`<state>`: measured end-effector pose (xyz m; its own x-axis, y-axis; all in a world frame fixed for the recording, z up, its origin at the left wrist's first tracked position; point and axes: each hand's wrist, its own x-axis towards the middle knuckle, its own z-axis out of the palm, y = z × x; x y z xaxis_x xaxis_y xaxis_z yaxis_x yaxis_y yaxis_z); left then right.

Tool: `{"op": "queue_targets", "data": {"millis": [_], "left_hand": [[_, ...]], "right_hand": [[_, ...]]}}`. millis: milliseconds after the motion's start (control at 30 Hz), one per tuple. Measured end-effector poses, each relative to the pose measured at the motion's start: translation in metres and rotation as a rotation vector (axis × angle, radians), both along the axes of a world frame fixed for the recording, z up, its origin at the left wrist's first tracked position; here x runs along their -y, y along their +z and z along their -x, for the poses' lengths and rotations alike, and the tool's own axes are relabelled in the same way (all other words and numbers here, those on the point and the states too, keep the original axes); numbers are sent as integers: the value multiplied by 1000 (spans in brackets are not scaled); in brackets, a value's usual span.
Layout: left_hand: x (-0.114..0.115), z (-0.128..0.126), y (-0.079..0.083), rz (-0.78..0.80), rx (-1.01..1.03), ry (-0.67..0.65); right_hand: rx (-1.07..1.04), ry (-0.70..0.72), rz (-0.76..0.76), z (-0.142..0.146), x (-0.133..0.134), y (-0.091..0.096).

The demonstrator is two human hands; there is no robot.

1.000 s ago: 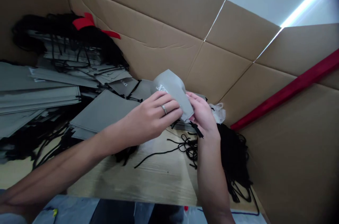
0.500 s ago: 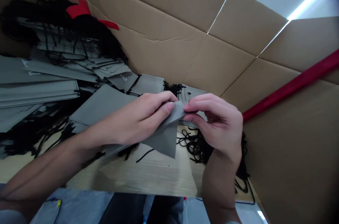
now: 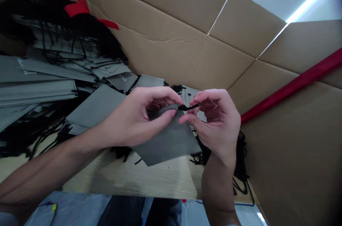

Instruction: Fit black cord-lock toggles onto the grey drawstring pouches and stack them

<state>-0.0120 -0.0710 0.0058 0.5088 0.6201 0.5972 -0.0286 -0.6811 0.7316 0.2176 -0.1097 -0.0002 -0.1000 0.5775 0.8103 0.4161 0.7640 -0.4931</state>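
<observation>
A grey fabric drawstring pouch (image 3: pixel 168 144) hangs tilted above the table. My left hand (image 3: pixel 141 119) pinches its upper edge between thumb and fingers. From the pouch's corner, a short black cord (image 3: pixel 191 107) with a knot-like lump sticks out to the right. My right hand (image 3: pixel 219 122) is curled around this cord, its thumb close to the pouch and its fingertips at the cord. Part of the grip is hidden behind the fingers. Just left of the held pouch lies a flat grey pouch (image 3: pixel 93 106).
Stacked grey pouches (image 3: pixel 34 90) with black cords fill the left side. A red strip (image 3: pixel 77 8) lies on the dark heap behind. Cardboard walls (image 3: pixel 160 22) enclose the wooden table (image 3: pixel 133 179); a red band (image 3: pixel 294 83) crosses the right one. Black cords (image 3: pixel 242 162) lie at right.
The pouch has turned, so its body hangs below both hands and the black cord at its corner shows. My right fingers have moved from the pouch's edge to the cord.
</observation>
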Motion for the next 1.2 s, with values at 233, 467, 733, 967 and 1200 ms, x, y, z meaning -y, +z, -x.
{"op": "queue_targets", "data": {"millis": [233,467,733,967,1200], "left_hand": [[0,0,-3,31,102,47],[1,-3,-4,57,249,10],[1,-1,-2,21,222,-17],[-7,-2,-4,-126,235,1],[-11,5,-4,-428,126,87]], "right_hand": [[62,-74,-174,8,2,3],[172,-53,-174,14,10,9],[82,-109,-119,16,12,6],[51,-109,-29,16,15,6],[16,-62,98,14,17,6]]}}
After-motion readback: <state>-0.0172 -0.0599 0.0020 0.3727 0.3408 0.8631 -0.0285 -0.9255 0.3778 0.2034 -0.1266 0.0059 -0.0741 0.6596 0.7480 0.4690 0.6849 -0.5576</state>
